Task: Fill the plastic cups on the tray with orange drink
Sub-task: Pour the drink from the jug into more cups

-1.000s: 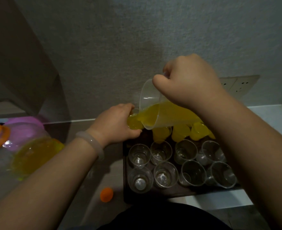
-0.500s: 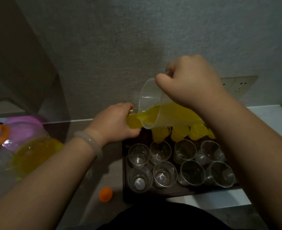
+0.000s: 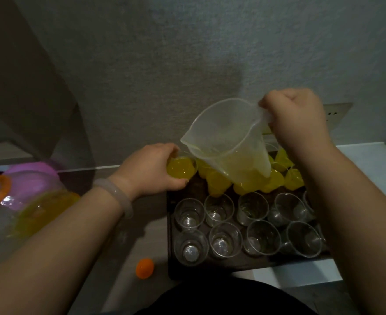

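Several empty cups (image 3: 225, 239) on tray (image 3: 171, 269), grey table (image 3: 151, 228), rough wall (image 3: 187, 53); left fingers (image 3: 164, 148) round full cup (image 3: 181, 167), right fingers (image 3: 276, 103) clenching jug (image 3: 228, 142).

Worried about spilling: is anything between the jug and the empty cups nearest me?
Nothing visible. The jug, in the right hand, hangs over the filled cups; the empty cups nearer stand open, uncovered.

Pretty dim and murky here, kind of grey all over. There's a big soft shadow on the wall (image 3: 210, 87) above the jug (image 3: 228, 144). Your right hand (image 3: 299, 119) looks a bit smeared by motion blur. Little glints sit in the bottoms of the empty cups (image 3: 226, 239), and the filled cup (image 3: 181, 167) glows yellow. The purple lid (image 3: 28, 176) at the left edge is soft and stretched.
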